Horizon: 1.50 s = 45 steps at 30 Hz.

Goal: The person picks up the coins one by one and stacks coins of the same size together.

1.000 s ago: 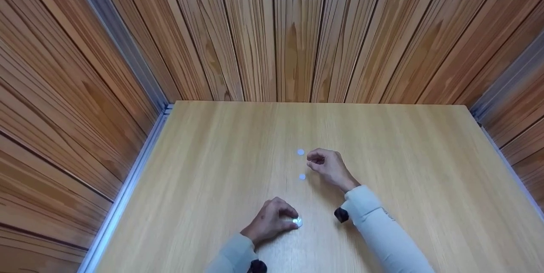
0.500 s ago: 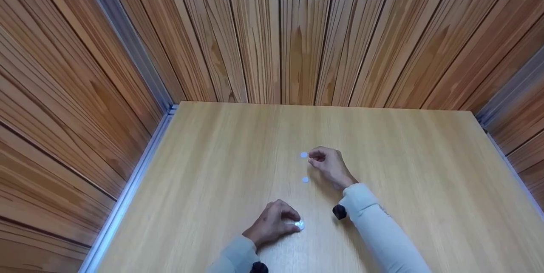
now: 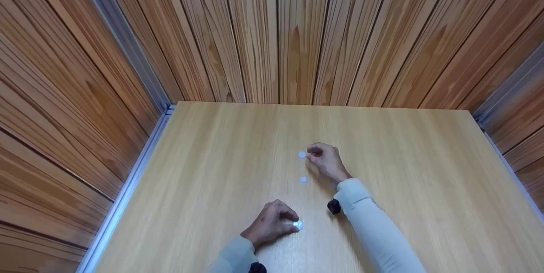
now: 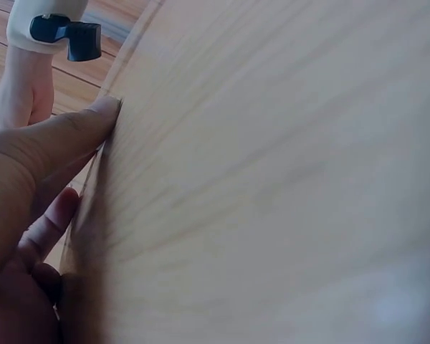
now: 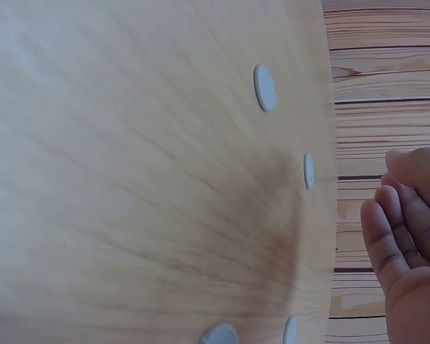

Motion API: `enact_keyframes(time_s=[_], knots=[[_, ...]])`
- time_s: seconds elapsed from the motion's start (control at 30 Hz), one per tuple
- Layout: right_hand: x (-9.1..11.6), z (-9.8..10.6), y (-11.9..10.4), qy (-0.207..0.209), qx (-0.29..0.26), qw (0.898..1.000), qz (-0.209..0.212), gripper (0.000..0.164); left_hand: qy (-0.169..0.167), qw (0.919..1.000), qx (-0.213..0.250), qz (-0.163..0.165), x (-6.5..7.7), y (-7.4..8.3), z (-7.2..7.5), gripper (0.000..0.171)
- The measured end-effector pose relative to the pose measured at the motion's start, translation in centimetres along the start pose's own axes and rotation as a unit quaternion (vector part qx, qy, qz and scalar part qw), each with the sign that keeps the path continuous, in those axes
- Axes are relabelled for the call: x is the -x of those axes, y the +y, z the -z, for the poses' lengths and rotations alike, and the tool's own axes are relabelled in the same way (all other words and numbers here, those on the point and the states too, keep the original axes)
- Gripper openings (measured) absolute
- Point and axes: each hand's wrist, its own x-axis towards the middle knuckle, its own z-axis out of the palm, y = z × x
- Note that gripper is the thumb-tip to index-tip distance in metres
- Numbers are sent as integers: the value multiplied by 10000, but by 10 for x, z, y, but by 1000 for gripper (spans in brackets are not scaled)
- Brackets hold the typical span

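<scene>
My left hand (image 3: pixel 271 222) is low on the wooden table, finger and thumb pinching what looks like a small pile of white discs (image 3: pixel 298 225). In the left wrist view the left hand (image 4: pixel 54 147) reaches the tabletop, its discs out of sight. Farther back, my right hand (image 3: pixel 326 160) hovers with loosely curled fingers, just right of a flat white disc (image 3: pixel 302 154). A second disc (image 3: pixel 303 179) lies nearer to me. The right wrist view shows nothing in the right hand (image 5: pixel 412 244), with discs lying on the table, one oval-looking disc (image 5: pixel 265 87) among them.
A pale wooden tabletop (image 3: pixel 221 149) spreads around both hands. Wood-plank walls (image 3: pixel 293 39) rise behind and at the sides. A metal rail (image 3: pixel 123 196) runs along the left edge. By the right sleeve another disc (image 3: pixel 334 185) is partly hidden.
My right hand has shifted slightly back and left, and a disc near its sleeve has come into sight. The left hand stays at its discs. The head view has tilted a little.
</scene>
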Motion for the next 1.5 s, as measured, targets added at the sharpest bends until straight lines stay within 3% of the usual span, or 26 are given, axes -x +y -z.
enact_keyframes(time_s=[0.7, 1.1, 1.37, 1.5], knots=[[-15, -17, 11, -131, 375, 9991, -164, 24, 23, 9999, 3, -145, -3, -1, 1, 16], [-20, -22, 14, -171, 189, 9974, -668, 32, -83, 9999, 66, 56, -3, -1, 1, 16], [-20, -25, 18, -72, 374, 9984, -429, 34, 37, 9997, -5, -224, 0, -2, -1, 16], [-21, -27, 19, -45, 264, 9985, -476, 33, -7, 10000, 27, -45, -1, -3, -1, 16]])
